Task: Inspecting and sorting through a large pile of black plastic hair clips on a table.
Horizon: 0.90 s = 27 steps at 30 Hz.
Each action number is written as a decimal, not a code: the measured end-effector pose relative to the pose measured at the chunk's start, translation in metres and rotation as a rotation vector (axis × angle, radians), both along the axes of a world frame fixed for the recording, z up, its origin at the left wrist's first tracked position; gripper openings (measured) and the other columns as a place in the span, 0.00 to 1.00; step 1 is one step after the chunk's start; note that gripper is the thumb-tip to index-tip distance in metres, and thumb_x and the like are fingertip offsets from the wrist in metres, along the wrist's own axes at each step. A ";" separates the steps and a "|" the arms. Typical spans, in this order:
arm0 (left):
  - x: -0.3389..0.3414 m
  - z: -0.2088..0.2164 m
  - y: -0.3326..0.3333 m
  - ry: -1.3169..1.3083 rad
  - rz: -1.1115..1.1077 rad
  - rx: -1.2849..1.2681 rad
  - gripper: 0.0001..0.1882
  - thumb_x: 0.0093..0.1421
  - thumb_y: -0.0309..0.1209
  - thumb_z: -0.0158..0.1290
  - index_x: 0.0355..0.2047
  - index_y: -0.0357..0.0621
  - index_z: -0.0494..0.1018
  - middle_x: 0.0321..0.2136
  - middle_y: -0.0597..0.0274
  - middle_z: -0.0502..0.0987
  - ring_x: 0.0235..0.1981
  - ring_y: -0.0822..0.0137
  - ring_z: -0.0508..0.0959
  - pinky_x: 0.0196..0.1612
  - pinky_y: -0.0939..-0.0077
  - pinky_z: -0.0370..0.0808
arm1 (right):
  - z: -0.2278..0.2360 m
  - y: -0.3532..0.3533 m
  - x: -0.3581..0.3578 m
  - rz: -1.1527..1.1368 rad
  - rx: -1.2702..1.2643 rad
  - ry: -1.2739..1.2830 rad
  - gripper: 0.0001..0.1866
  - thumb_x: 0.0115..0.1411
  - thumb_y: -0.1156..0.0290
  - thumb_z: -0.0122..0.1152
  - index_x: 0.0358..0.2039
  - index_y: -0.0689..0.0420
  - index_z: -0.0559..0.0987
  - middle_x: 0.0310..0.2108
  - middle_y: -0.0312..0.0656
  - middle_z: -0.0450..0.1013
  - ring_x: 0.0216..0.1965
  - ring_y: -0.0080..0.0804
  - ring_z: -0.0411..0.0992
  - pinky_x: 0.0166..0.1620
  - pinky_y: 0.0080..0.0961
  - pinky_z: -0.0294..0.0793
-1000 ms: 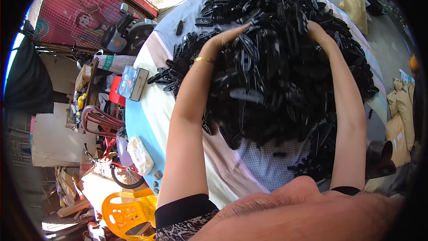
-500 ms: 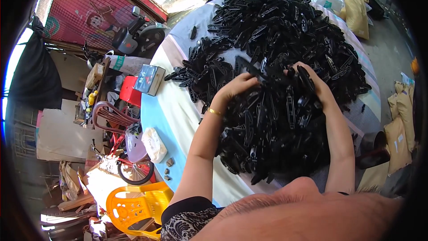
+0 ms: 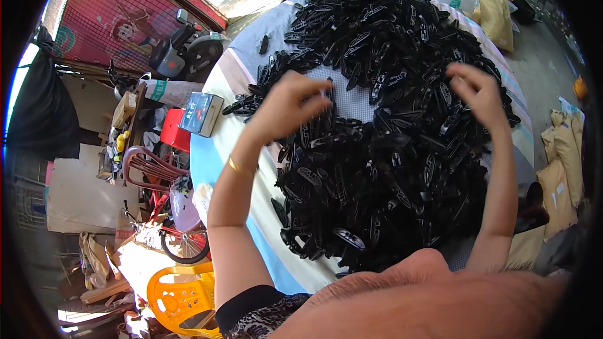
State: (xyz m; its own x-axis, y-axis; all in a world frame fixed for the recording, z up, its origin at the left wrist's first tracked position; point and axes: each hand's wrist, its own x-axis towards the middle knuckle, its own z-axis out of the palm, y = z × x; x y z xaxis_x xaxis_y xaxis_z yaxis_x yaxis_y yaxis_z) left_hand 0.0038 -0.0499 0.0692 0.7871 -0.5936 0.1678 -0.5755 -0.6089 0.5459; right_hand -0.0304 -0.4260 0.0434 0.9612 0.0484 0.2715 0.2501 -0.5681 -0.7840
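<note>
A large heap of small black oblong plastic pieces [image 3: 377, 194] covers the round table, many with pale outlined slots. On the left side of the heap is my left hand [image 3: 290, 103], thumb and fingers apart, fingertips beside a black piece, nothing visibly gripped. Over the right part of the heap, my right hand [image 3: 482, 95] has its fingers bent and spread, also without anything visible in it. Both hands are slightly blurred. Between them a patch of patterned tablecloth [image 3: 355, 102] shows among the pieces.
On the table's left edge stands a dark blue box [image 3: 201, 113]. A yellow plastic chair [image 3: 182, 298], a red stool [image 3: 175, 130] and a bicycle [image 3: 184, 245] are to the left. Brown sacks [image 3: 556, 194] stand at the right, and more sacks [image 3: 495, 12] at the far right.
My hands were close together in the middle of the heap among the pieces. They have moved apart, left and right, and pieces now lie spread nearer to me, with bare cloth showing between.
</note>
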 end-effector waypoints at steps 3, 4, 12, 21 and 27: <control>0.093 -0.057 0.081 -0.409 0.274 -0.018 0.17 0.55 0.39 0.55 0.40 0.40 0.75 0.40 0.50 0.76 0.43 0.53 0.73 0.50 0.65 0.67 | -0.073 -0.154 0.069 -0.540 -0.135 -0.235 0.18 0.59 0.60 0.57 0.44 0.59 0.77 0.39 0.41 0.76 0.39 0.27 0.74 0.44 0.21 0.69; 0.117 -0.091 0.120 -0.390 0.359 -0.037 0.19 0.55 0.42 0.54 0.41 0.40 0.75 0.41 0.50 0.76 0.45 0.52 0.73 0.51 0.65 0.66 | -0.101 -0.195 0.078 -0.592 -0.089 -0.196 0.22 0.59 0.55 0.55 0.45 0.58 0.76 0.42 0.43 0.75 0.43 0.30 0.73 0.48 0.22 0.67; 0.158 -0.201 0.162 0.065 0.584 -0.048 0.30 0.56 0.51 0.51 0.50 0.41 0.70 0.48 0.49 0.72 0.52 0.55 0.70 0.55 0.71 0.63 | -0.189 -0.223 0.102 -0.444 -0.260 0.171 0.30 0.61 0.44 0.44 0.48 0.59 0.73 0.45 0.51 0.72 0.49 0.42 0.69 0.53 0.28 0.62; 0.083 -0.179 0.056 0.213 0.200 -0.261 0.23 0.60 0.40 0.49 0.51 0.38 0.68 0.50 0.52 0.70 0.54 0.61 0.68 0.56 0.75 0.61 | -0.141 -0.086 0.055 -0.135 -0.340 0.206 0.22 0.60 0.51 0.50 0.40 0.56 0.77 0.32 0.52 0.74 0.34 0.43 0.73 0.38 0.30 0.68; 0.041 -0.173 0.034 0.352 0.143 -0.439 0.20 0.63 0.38 0.46 0.51 0.41 0.69 0.56 0.49 0.63 0.60 0.60 0.60 0.61 0.74 0.52 | -0.132 -0.040 0.020 -0.105 -0.362 0.194 0.22 0.57 0.47 0.50 0.36 0.53 0.80 0.31 0.50 0.75 0.35 0.49 0.72 0.38 0.35 0.69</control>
State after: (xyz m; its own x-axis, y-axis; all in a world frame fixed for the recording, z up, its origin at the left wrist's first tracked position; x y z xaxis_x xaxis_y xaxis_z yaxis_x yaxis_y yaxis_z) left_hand 0.0444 -0.0161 -0.1036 0.9075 -0.4108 0.0878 -0.2421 -0.3406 0.9085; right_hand -0.0102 -0.4661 -0.0884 0.9976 0.0066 0.0686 0.0438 -0.8298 -0.5563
